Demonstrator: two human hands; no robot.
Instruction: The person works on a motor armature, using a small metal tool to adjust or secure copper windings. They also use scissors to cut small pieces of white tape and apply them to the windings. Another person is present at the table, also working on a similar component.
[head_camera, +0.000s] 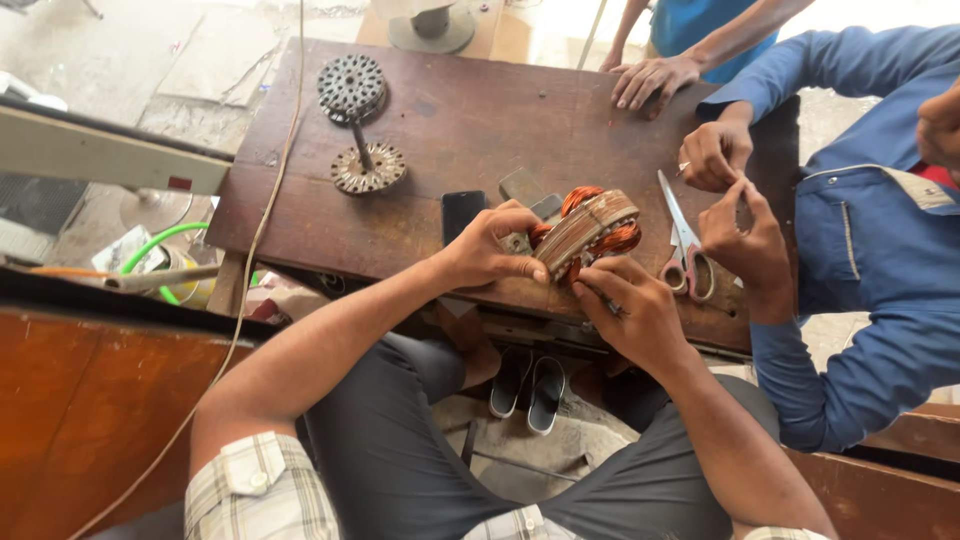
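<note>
The left hand (490, 250) is gripping the copper-wound stator (585, 233) at the near edge of the wooden tabletop (450, 130), fingers clamped over its top left side, while the right hand (632, 308) is pinching a thin tool against its underside, fingers closed together — best, I'd judge, to be keeping the winding tilted and steady so the tip is working between the coils without nicking them. No packages or signs showing — just a dark phone (462, 215) lying flat beside it and red-handled scissors (686, 250) to the right.
</note>
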